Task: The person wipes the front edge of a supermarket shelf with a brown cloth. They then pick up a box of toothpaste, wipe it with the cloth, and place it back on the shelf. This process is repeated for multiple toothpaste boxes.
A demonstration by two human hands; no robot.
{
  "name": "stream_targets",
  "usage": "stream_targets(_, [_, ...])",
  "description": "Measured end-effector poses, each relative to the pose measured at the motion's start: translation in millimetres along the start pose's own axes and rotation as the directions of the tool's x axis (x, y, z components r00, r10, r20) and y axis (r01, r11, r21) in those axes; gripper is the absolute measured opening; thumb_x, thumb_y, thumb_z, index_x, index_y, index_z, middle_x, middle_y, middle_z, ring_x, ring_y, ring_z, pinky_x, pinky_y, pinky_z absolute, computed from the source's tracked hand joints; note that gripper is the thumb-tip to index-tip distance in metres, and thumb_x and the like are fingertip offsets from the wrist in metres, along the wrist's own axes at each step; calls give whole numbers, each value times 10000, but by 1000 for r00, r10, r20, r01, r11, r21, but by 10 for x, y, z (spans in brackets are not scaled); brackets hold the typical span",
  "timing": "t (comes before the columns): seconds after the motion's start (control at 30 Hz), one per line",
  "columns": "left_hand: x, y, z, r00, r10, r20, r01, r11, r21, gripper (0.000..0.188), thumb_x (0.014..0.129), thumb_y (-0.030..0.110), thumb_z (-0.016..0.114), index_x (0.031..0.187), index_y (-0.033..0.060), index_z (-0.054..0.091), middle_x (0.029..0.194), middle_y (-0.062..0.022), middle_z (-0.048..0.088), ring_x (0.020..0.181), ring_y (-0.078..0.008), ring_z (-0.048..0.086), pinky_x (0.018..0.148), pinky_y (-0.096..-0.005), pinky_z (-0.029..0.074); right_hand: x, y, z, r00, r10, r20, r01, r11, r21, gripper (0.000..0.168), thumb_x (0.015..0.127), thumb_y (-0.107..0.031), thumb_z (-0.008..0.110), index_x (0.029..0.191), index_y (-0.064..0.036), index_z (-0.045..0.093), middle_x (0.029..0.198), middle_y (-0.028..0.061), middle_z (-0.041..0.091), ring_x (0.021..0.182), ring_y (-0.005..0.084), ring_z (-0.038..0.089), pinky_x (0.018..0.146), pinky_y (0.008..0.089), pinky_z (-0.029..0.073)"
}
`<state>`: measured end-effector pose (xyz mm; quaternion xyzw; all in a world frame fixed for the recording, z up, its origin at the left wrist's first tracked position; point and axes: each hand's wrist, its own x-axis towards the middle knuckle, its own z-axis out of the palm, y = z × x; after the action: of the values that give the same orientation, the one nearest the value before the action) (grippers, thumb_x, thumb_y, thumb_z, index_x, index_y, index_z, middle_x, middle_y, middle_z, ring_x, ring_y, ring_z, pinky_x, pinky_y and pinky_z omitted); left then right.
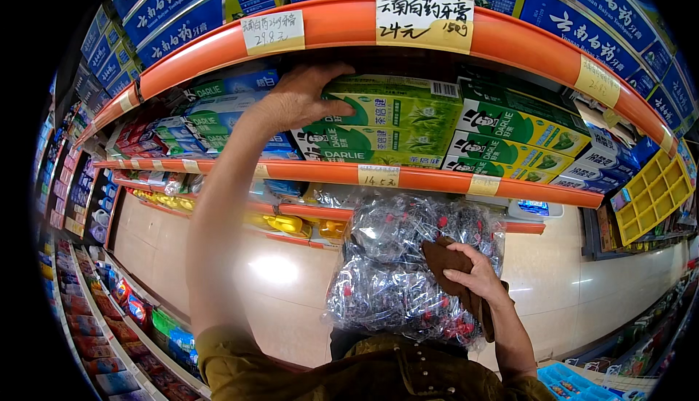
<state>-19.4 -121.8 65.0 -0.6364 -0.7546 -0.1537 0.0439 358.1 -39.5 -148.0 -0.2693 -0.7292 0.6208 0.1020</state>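
Observation:
My left hand [314, 98] reaches onto the shelf below the upper orange rail. Its fingers are spread over the end of the top green Darlie toothpaste box [398, 107], which lies on a stack of similar boxes. My right hand [475, 275] holds a brown cloth [448, 264], bunched between thumb and fingers, with part hanging down by the wrist. Under the cloth, close to my body, is a large clear plastic bag [382, 275] of dark speckled items with red spots. Yellow-and-green Darlie boxes [505, 149] are stacked to the right of the green ones.
Blue toothpaste boxes [180, 35] fill the shelf above, behind a curved orange rail [327, 21] with price tags. A lower orange rail [306, 169] runs across the front. A yellow divided tray [658, 193] stands at the right. Shelves of packaged goods [98, 324] line the lower left.

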Motion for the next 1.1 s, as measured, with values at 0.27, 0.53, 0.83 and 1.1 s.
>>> stream_targets(0.27, [-12, -4, 36, 1000, -3, -22, 2, 999, -37, 650, 721, 371, 748, 1261, 93, 518, 1211, -156, 561, 1114, -306, 532, 969, -401, 436, 10, 31, -11, 1000, 6, -1, -6, 1000, 12, 477, 747, -97, 755, 1170, -54, 539, 1067, 33, 581, 979, 117, 534, 858, 268, 447])
stream_targets(0.53, [-23, -2, 25, 999, 22, -49, -21, 1000, 22, 626, 736, 379, 731, 1242, 76, 523, 1176, -168, 584, 1113, -335, 539, 984, -406, 420, 5, -19, 0, 1000, 3, 3, -3, 1000, 23, 486, 747, -118, 760, 1174, -48, 537, 1065, 41, 588, 978, 123, 541, 855, 272, 451])
stream_targets(0.83, [-16, 32, -5, 1000, -10, -5, 10, 1000, -17, 642, 723, 393, 734, 1250, 91, 524, 1190, -155, 584, 1108, -302, 554, 973, -407, 443, 8, -40, 1, 1000, 15, 4, -15, 1000, 25, 478, 751, -131, 760, 1170, -55, 542, 1071, 44, 589, 990, 129, 541, 865, 278, 446])
stream_targets(1.1, [-28, 16, -1, 1000, 13, -28, -13, 1000, 3, 624, 741, 392, 720, 1235, 62, 526, 1175, -176, 584, 1106, -342, 541, 976, -408, 426, 7, -31, 2, 1000, 24, 0, -24, 999, 26, 480, 743, -141, 765, 1163, -65, 546, 1070, 45, 589, 990, 134, 538, 869, 281, 443])
